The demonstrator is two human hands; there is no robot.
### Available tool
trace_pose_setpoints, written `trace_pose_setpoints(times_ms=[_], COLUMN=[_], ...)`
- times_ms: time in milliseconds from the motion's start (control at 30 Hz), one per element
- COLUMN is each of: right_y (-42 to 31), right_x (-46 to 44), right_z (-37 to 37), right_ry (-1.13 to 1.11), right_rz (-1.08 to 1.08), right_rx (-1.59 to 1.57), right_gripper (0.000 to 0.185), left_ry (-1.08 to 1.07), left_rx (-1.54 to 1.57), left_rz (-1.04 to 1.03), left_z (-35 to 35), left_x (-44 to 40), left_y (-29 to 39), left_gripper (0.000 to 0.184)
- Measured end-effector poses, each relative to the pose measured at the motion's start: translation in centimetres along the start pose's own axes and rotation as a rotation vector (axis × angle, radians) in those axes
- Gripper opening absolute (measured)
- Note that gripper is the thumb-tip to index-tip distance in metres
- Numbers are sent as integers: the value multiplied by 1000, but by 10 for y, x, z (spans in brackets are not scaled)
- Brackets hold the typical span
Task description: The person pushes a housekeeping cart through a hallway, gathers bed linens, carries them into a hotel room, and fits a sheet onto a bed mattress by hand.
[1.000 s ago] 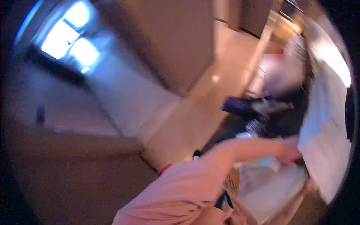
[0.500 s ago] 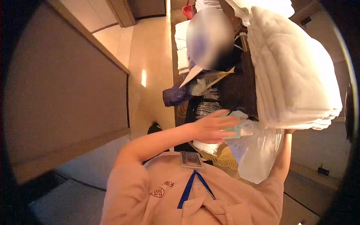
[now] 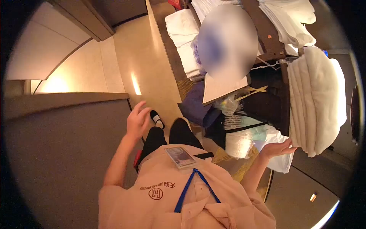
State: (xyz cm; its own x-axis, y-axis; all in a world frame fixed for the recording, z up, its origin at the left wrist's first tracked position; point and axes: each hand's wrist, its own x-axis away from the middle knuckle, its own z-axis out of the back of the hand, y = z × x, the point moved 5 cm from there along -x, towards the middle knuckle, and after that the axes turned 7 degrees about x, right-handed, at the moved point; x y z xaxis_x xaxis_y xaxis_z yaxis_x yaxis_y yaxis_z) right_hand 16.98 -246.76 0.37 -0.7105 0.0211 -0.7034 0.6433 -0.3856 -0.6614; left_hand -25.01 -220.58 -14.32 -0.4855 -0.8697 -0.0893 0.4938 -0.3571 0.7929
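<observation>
My left hand (image 3: 138,120) is in the air at the left, beside a dark panel and above the floor. Its fingers are apart and it holds nothing. On the other side, my right hand (image 3: 278,148) holds a thick stack of folded white towels (image 3: 312,103) from its near edge. Some of its fingers are hidden under the stack. Below that hand hangs a translucent plastic bag (image 3: 280,162). Beside the bag lie a pale green packet (image 3: 257,131) and a pile of white wrapped items (image 3: 238,144).
A dark cart (image 3: 268,99) carries a written sheet (image 3: 223,89), clear plastic packaging (image 3: 228,105) and further folded white linens (image 3: 183,28). A dark blue bag (image 3: 200,105) hangs at its side. One large oval area is blurred. The pale floor (image 3: 137,49) runs along the left.
My left hand has left the plastic-wrapped items and swung out to the left. The towel stack has shifted right with my right hand at it. The view has turned, showing more of the cart.
</observation>
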Motion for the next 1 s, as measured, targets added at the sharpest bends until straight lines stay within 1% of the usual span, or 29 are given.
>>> trace_pose_setpoints(times_ms=[33, 100, 133, 167, 200, 233, 267, 300, 333, 367, 400, 433, 467, 500, 533, 567, 600, 633, 667, 700, 733, 767, 833, 867, 900, 933, 967, 1000], right_y=[-14, -43, -60, -59, -67, -100, -117, -117, -100, -66, -29, 15, 61, 119, 166, 186, 215, 242, 263, 285, 288, 288, 251, 261, 255, 244, 230, 216], right_x=[3, 12, 29, 57, 92, 132, 154, 187, 226, 266, 304, 343, 377, 416, 441, 446, 457, 472, 490, 501, 502, 503, 483, 490, 491, 488, 481, 473], right_z=[-7, -21, -28, -44, -61, -103, -144, -187, -234, -281, -325, -362, -394, -423, -436, -449, -460, -468, -485, -489, -480, -471, -491, -497, -499, -502, -504, -501], right_ry=[2, 70, 16, -86, -185, -446, -878, -1074, -1093, -1066, -1028, -945, -997, -994, -993, -892, -850, -808, -799, -584, -468, -351, -192, -283, -278, -255, -233, -229], right_rz=[-9, -139, 241, 143, 36, 282, 382, -76, -544, -860, -1186, -1404, -1401, -1335, -1273, -1188, -1173, -1156, -1163, -1148, -1141, -1129, -1262, -1337, -1339, -1419, -1492, -1487], right_rx=[21, -9, 418, 329, 247, 88, -67, -284, -515, -605, -596, -552, -320, -195, -52, 42, 150, 262, 275, 342, 404, 464, 353, 84, 87, -27, -139, -130], right_gripper=[48, 46, 50, 48, 47, 44, 47, 43, 41, 40, 46, 52, 56, 48, 42, 35, 36, 37, 37, 41, 43, 45, 54, 57, 57, 57, 58, 58], left_ry=[-131, -127, -104, -125, -134, -139, -155, -169, -188, -196, -202, -211, -212, -199, -183, -201, -220, -239, -275, -318, -353, -381, -416, -433, -441, -431, -437, -535], left_rx=[-25, 15, 57, 60, 94, 123, 120, 150, 178, 136, 92, 91, 88, 107, 108, 82, 60, 62, 6, -48, -39, 110, 268, 286, 300, 274, 280, 192], left_rz=[-93, -123, -145, -143, -63, 14, 10, 77, 151, 126, 101, 137, 170, 263, 336, 414, 489, 498, 488, 477, 487, 697, 899, 996, 1090, 1022, 1025, 876], left_z=[1, 7, 6, 3, 1, -2, -6, -11, -15, -19, -21, -21, -23, -23, -26, -26, -29, -31, -35, -38, -43, -50, -69, -74, -78, -77, -80, -81], left_x=[-24, -65, -82, -95, -107, -121, -133, -138, -140, -144, -147, -148, -150, -154, -152, -154, -154, -157, -161, -161, -131, -79, -77, -116, -155, -187, -190, -195], left_y=[2, -3, -4, -7, -15, -25, -33, -46, -59, -69, -81, -97, -112, -124, -144, -161, -178, -192, -208, -224, -255, -309, -342, -323, -305, -291, -300, -308], left_gripper=[18, 18, 19, 19, 18, 18, 18, 18, 17, 17, 17, 16, 16, 15, 15, 15, 16, 16, 17, 19, 19, 20, 22, 23, 24, 25, 25, 25])
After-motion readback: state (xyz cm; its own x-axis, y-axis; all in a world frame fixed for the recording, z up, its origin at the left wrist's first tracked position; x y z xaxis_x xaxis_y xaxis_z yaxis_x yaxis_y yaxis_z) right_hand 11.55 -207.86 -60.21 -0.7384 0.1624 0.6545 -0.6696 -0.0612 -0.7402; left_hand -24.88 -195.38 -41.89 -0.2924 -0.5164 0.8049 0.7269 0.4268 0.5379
